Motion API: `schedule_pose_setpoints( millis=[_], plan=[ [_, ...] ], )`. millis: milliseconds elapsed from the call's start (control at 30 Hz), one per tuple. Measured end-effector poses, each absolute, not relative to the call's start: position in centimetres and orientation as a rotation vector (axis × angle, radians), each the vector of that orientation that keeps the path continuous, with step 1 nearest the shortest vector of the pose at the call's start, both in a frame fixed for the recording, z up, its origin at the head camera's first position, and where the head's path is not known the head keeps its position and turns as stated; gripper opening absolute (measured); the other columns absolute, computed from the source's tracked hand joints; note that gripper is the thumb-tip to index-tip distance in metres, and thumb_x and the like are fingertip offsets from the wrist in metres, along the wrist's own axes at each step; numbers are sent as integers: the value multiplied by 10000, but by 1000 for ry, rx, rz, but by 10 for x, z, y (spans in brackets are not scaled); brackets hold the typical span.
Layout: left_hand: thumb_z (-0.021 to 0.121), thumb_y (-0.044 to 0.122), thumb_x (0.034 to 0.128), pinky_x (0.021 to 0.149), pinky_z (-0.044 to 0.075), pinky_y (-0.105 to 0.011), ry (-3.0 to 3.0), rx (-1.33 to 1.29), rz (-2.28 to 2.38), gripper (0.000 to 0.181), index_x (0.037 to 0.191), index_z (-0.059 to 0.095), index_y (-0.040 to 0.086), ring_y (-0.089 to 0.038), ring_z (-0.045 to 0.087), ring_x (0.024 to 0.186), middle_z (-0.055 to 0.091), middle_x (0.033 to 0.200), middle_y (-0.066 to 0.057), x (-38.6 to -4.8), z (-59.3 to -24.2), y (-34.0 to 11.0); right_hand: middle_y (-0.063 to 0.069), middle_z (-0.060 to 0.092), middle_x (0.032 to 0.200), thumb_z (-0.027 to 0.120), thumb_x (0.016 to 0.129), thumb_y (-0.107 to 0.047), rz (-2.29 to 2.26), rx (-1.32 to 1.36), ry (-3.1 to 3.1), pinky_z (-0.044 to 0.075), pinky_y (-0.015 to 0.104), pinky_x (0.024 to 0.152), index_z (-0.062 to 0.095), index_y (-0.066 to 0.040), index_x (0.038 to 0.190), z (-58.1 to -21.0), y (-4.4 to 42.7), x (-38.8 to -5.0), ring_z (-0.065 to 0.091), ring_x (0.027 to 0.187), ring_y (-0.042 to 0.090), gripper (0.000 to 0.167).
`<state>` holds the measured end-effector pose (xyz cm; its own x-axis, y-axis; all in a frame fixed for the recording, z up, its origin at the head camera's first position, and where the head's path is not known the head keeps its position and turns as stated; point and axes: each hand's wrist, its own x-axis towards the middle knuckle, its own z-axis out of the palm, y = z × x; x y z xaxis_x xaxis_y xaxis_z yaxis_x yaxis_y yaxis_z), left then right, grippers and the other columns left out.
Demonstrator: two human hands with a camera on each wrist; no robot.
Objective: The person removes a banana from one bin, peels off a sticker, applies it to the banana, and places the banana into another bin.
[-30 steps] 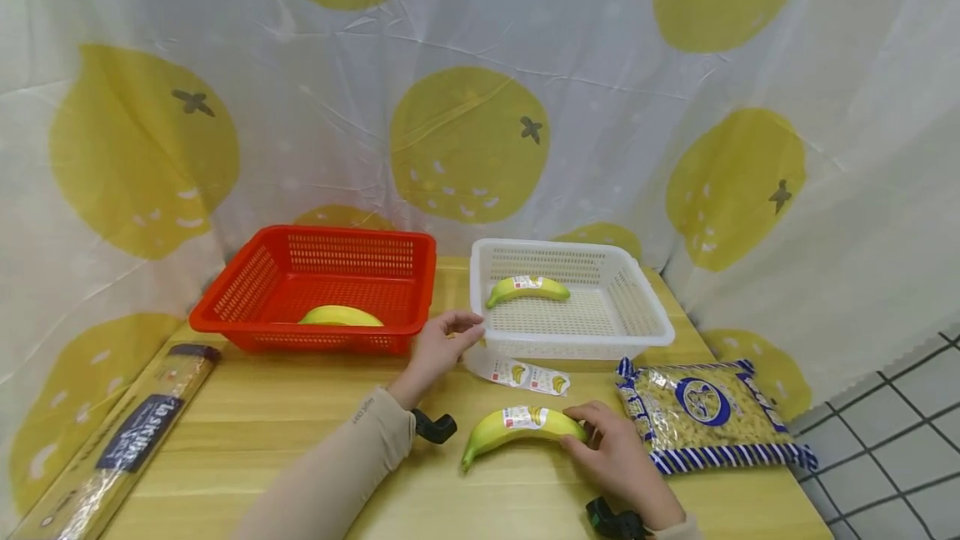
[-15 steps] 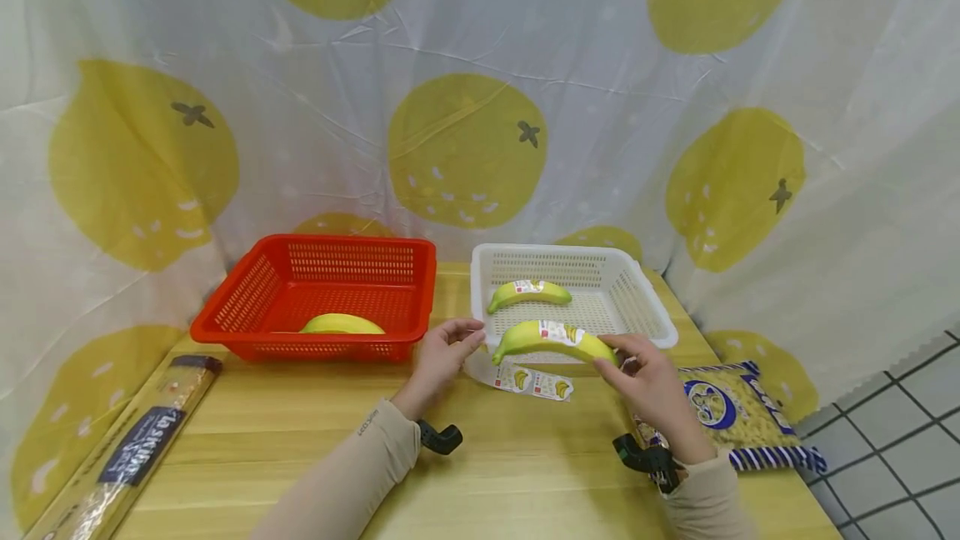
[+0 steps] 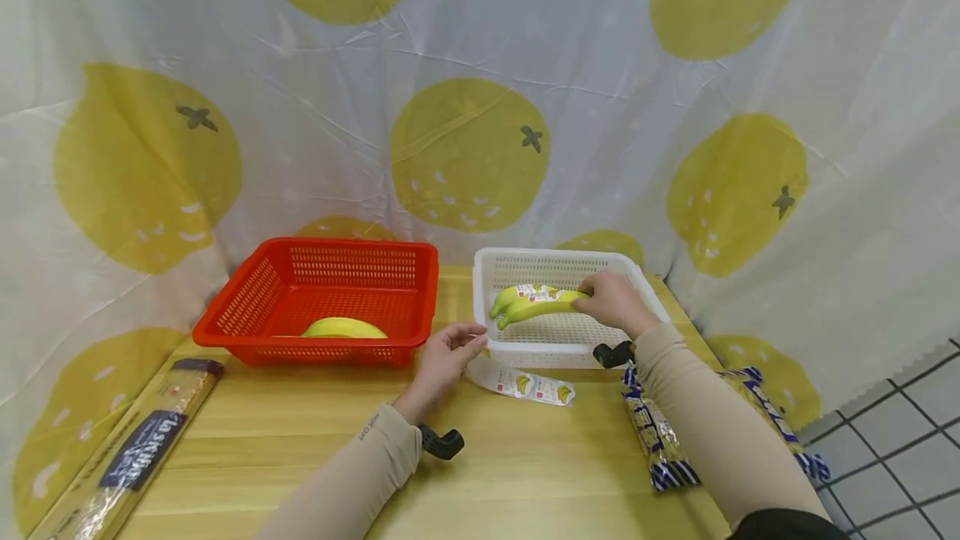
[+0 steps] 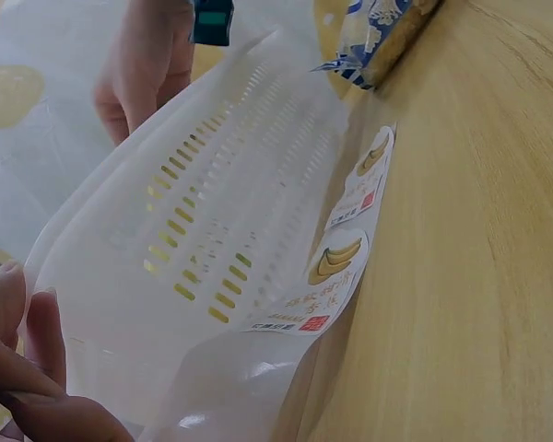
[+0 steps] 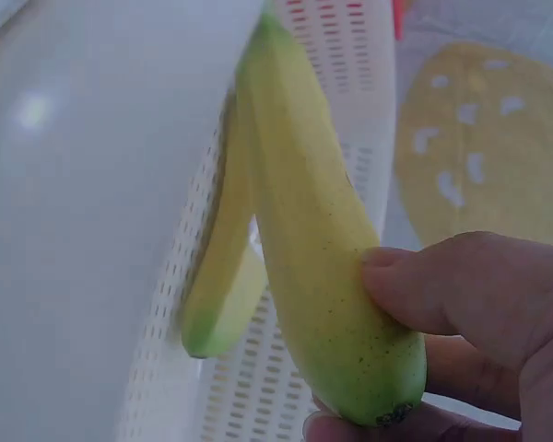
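Observation:
My right hand (image 3: 615, 304) pinches one end of a labelled banana (image 3: 551, 309) over the white basket (image 3: 540, 348). In the right wrist view, thumb and fingers grip the banana (image 5: 323, 221) near its dark tip. A second banana (image 5: 226, 313) lies in the basket below it, partly covered in the head view. My left hand (image 3: 442, 361) stays by the basket's front left corner, fingers loosely bent with a gap between thumb and forefinger. Just in front of the basket lies a strip of banana stickers (image 3: 525, 384), its clear end near the left hand.
A red basket (image 3: 315, 352) at the left holds another banana (image 3: 345, 327). At the table's left edge lies a long spaghetti packet (image 3: 142, 448). The right forearm partly covers a pasta bag (image 3: 660, 432). A lemon-print curtain (image 3: 465, 48) hangs behind the table.
My right hand has lifted the labelled banana from the table and carried it forward over the white basket, next to the other banana. The left hand has stayed almost still.

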<state>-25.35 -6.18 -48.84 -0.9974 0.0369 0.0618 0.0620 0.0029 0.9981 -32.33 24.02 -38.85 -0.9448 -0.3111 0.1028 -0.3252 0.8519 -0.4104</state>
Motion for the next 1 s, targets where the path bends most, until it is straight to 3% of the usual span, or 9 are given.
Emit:
schedule_pose_setpoints(
  millis=[100,267,333,567,800,1000],
  plan=[
    [781,198,933,598,441,-215,-2200,-119,-2214,265,1162,738,71,-150,565,805,711,997,-49,-253,-490,-61,-65,269,562,732,932,-197,653,503,-3070,310,296,545,386,-202,590,-389,235,-339,248,508,108,486],
    [781,175,931,578,422,-216,-2183,-118,-2258,278,1173,732,48,-139,544,769,703,970,-44,-253,-492,-60,-43,532,606,759,909,-215,657,429,-3167,409,279,550,617,-126,628,-392,228,-353,452,539,109,327],
    [783,188,929,576,426,-225,-2186,-102,-2263,286,1176,730,53,-141,541,767,706,981,-48,-252,-492,-60,-34,587,632,766,902,-202,692,390,-3204,440,275,547,640,-122,643,-395,227,-356,510,558,112,299],
    [788,227,928,580,438,-232,-2209,-87,-2271,279,1168,739,93,-144,553,776,722,1025,-46,-252,-492,-61,-56,290,487,708,872,-43,763,322,-3341,347,269,448,345,-189,535,-406,226,-363,324,428,112,517],
    [788,231,927,561,432,-244,-2196,-100,-2284,285,1174,736,98,-153,527,745,716,1030,-52,-254,-490,-62,-47,400,521,700,806,-13,768,398,-3365,477,255,524,446,-187,527,-408,224,-368,411,478,106,415],
    [781,218,933,559,427,-240,-2189,-96,-2290,272,1174,736,100,-154,512,734,710,1017,-44,-253,-490,-62,-61,341,525,648,800,-52,698,447,-3398,477,272,567,412,-203,523,-411,225,-368,345,496,103,394]
  ],
)
